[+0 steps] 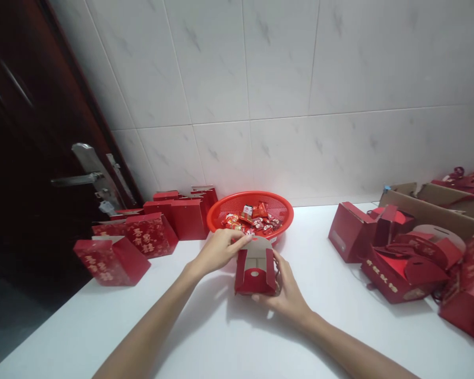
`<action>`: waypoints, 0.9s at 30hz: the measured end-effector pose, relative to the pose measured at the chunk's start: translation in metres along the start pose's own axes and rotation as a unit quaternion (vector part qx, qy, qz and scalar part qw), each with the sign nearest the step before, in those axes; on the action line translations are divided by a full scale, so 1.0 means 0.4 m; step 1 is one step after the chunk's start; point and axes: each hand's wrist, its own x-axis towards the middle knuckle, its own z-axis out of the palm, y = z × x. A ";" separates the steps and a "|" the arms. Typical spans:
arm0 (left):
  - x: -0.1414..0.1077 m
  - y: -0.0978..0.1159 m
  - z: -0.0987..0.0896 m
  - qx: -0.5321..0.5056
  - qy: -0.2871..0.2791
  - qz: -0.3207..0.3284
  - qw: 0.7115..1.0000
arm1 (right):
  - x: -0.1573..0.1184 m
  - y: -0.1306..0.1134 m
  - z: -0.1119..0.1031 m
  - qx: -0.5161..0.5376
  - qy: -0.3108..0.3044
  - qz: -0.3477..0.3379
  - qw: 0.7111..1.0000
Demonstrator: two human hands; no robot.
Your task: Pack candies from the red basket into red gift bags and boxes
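A small red cardboard gift box (255, 281) is held up between both hands, over the near side of a red plastic basket. Its top flaps stand apart, and the grey-brown inside shows. My left hand (219, 250) pinches the box's upper left edge with the thumb at the rounded flap. My right hand (286, 295) wraps round the right side and the lower corner; some of its fingers are hidden behind the box. Just beyond, the red basket (288, 213) holds several wrapped candies (256, 217) in red and gold.
Several red paper boxes (148, 234) stand at the left of the white table (205, 337). More red boxes (403, 268), some with handle flaps, lie on the right beside an open brown carton (403, 202). A tiled wall (280, 152) closes the back; a dark door (35, 131) is on the left.
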 end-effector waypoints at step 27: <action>-0.064 0.043 -0.006 0.020 -0.074 -0.019 0.997 | 0.001 -0.117 -0.044 -0.308 0.005 -0.237 0.921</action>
